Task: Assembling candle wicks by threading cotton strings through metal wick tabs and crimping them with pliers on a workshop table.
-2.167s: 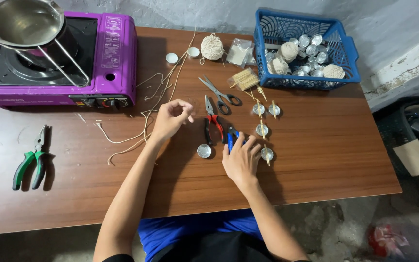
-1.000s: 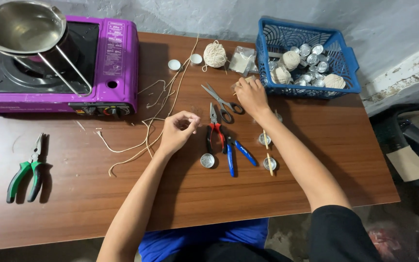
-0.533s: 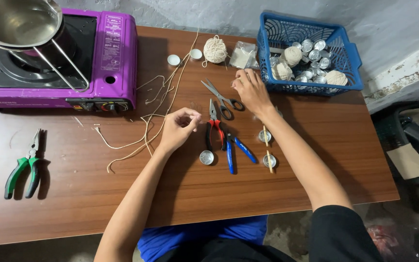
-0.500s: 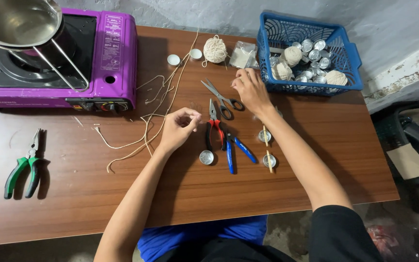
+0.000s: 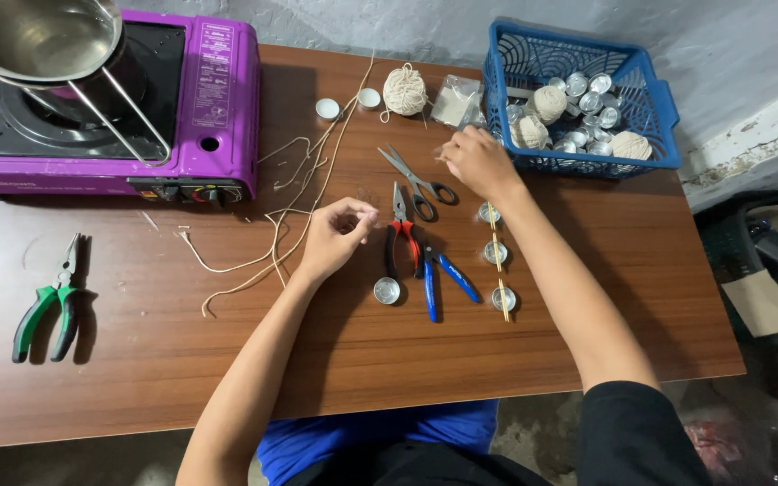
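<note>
Brown wooden table (image 5: 587,297) holds the work. Left hand (image 5: 335,236) pinches what looks like a thin wick, too fine to trace, above a small metal cup (image 5: 386,290). Right hand (image 5: 479,162), fingers curled, reaches beside the blue basket (image 5: 650,99), seemingly fetching a stick. Three cups (image 5: 495,252) carry sticks lying lengthwise, pointing away. Scissors (image 5: 416,177) lie between the hands.

I can't tell what my right hand (image 5: 477,162) pinches; its fingers hide it. The pan (image 5: 40,38) on the purple stove (image 5: 209,99) is cut off at the far left edge. The small cups in the blue basket (image 5: 650,135) blur together.
</note>
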